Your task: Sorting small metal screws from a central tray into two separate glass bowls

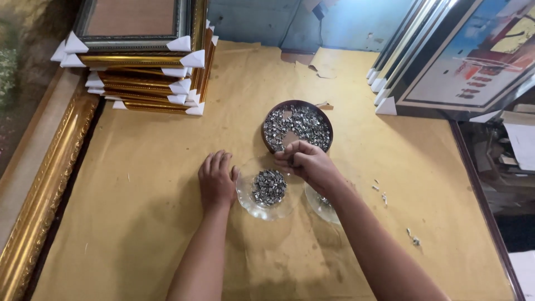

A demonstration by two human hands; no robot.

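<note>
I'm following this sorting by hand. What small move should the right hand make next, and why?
Probably move the right hand slightly toward the clear glass dish and drop its pinch there: its fingertips are closed at the brown bowl's rim, and the left hand steadies that dish.

The light is soft and even, moderately bright, and seems to come from above and a little from the front. Shadows are weak: a faint one lies under the left hand (216, 181) and right hand (308, 163) on the brown paper (150, 184). Small bright glints show on the metal pieces (301, 127) in the centre, and the clear glass dish (245, 198) gives a mild reflection on its rim. The centre is reasonably sharp. The upper left of the frame is darker and blurred. Straight lines bend at the left and right edges, as the gold frame (39, 184) shows. The lower right corner is dim.
</note>
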